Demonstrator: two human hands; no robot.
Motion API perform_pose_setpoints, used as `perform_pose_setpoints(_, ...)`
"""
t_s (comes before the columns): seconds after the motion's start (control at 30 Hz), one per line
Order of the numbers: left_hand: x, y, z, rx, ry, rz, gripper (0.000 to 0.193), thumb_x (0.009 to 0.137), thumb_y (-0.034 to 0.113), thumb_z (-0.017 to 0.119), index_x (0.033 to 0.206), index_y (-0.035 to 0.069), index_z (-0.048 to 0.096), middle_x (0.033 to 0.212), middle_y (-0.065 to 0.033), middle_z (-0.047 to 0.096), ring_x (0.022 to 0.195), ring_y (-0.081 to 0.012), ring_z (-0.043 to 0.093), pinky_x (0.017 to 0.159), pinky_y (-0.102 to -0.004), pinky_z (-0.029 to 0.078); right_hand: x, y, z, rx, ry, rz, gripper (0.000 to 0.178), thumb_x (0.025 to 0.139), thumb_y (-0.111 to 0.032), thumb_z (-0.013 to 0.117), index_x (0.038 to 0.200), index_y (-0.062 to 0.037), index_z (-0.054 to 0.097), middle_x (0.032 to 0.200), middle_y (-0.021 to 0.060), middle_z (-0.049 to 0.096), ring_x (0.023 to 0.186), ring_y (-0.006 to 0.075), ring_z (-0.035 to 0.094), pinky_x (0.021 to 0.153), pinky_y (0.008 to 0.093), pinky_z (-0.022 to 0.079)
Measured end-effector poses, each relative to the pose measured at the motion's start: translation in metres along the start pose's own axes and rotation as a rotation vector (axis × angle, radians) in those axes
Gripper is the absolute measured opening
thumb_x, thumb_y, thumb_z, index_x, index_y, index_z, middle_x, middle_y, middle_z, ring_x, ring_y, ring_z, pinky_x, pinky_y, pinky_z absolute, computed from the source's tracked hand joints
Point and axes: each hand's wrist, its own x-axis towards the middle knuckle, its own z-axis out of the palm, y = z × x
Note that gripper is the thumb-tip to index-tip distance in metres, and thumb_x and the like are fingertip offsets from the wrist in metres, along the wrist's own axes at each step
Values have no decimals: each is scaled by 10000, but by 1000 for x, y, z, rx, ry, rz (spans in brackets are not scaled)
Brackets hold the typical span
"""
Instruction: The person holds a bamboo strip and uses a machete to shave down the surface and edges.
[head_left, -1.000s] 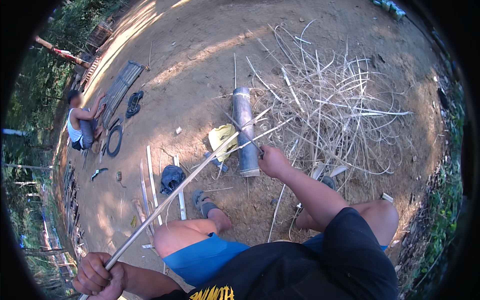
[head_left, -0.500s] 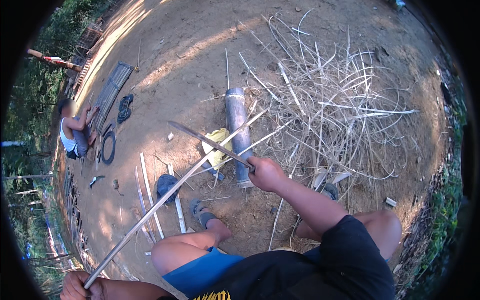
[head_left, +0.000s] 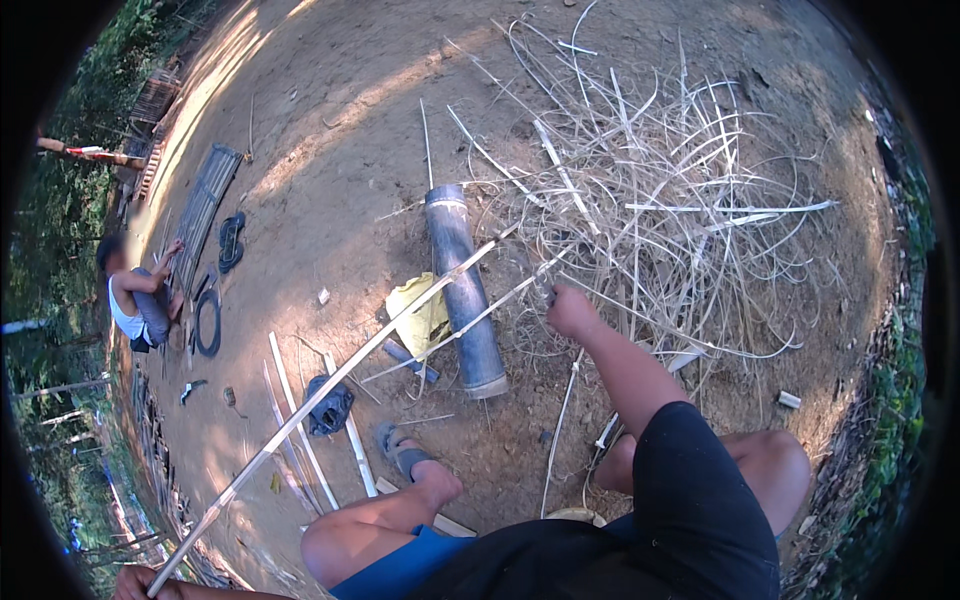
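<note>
Down at the lower left, my left hand [head_left: 140, 582] is closed round the near end of a long pale bamboo strip [head_left: 290, 425]. This strip slants up and away to the right, its far part crossing above a thick dark bamboo tube [head_left: 465, 300] on the ground. My right hand [head_left: 572, 312] is a fist out in front, right of the tube and near the heap of shavings. A dark bit shows at the fist, where the long knife was gripped a moment before; its blade cannot be made out now.
Thin bamboo shavings [head_left: 660, 190] lie tangled ahead and to the right. A yellow cloth [head_left: 415, 310] is beside the tube. Left of my foot are a dark bag [head_left: 330, 405] and split strips [head_left: 303, 440]. At far left a person [head_left: 140, 295] crouches by dark slats [head_left: 205, 210].
My right hand has swung right and slightly up, away from the bamboo strip, and the knife's blade no longer shows across it. My left hand has dropped lower, still holding the strip.
</note>
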Motion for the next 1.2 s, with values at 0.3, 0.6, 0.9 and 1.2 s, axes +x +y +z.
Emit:
perform_pose_setpoints(0.3,17,-2,-22,-88,-24,-73,454,842,552,414,567,196,352,473,77,306,366,-47,280,367,-186,250,14,-1,-13,-58,-56,25,336,823,-173,570,1130,-50,628,1085,223,656,1051,372,621,895,435,503)
perform_pose_setpoints(0.6,6,27,-30,-26,26,-162,784,785,877,135,541,155,319,436,31,318,340,-79,305,363,-214,265,13,9,-14,-110,-44,13,297,757,-155,582,946,51,683,950,276,669,898,396,667,792,422,523)
perform_pose_setpoints(0.9,-54,27,0,-45,73,-52,715,827,817,316,688,120,396,551,29,327,449,-86,288,446,-232,251,-161,-55,70,741,128,215,158,785,-110,617,918,-28,639,675,83,574,547,194,558,511,359,456)
perform_pose_setpoints(1.2,-118,59,54,31,423,66,706,864,787,291,689,118,431,548,15,309,435,-102,276,446,-249,226,-393,-208,18,375,18,-588,307,803,-125,626,1097,-41,599,767,119,636,663,235,616,667,344,495)
